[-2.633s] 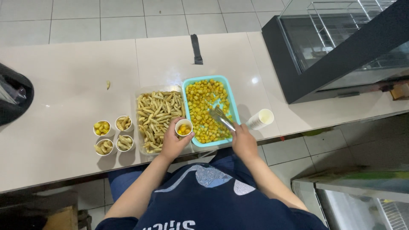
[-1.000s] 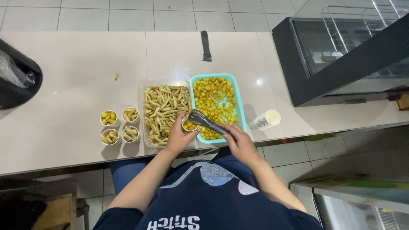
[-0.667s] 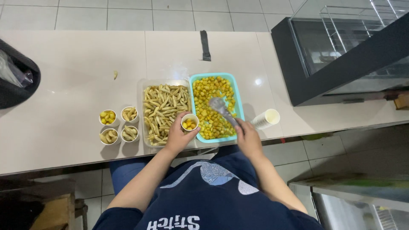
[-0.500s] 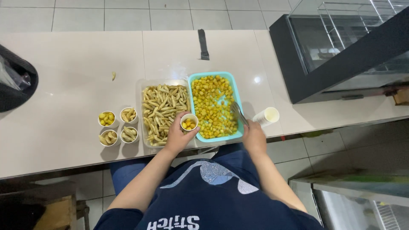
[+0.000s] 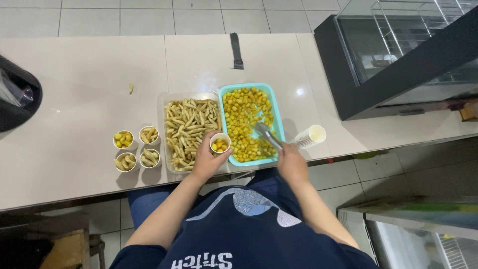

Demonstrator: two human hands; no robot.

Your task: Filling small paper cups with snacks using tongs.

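My left hand [image 5: 206, 160] holds a small white paper cup [image 5: 220, 143] partly filled with yellow-orange pieces, above the gap between two trays. My right hand [image 5: 292, 162] grips metal tongs [image 5: 266, 135] whose tips rest in the teal tray [image 5: 278, 121] of yellow-orange cubes. To the left stands a clear tray [image 5: 162, 122] of pale stick-shaped snacks. Several small filled cups [image 5: 136, 148] stand in a square group left of that tray.
A stack of empty paper cups [image 5: 310, 136] lies on its side right of the teal tray. A black strip-like object [image 5: 236, 50] lies further back. A dark glass display case [image 5: 398, 55] stands at right, a black bag [image 5: 17, 94] at far left.
The tongs went from over the cup back into the teal tray. The cup in my left hand stayed in about the same place.
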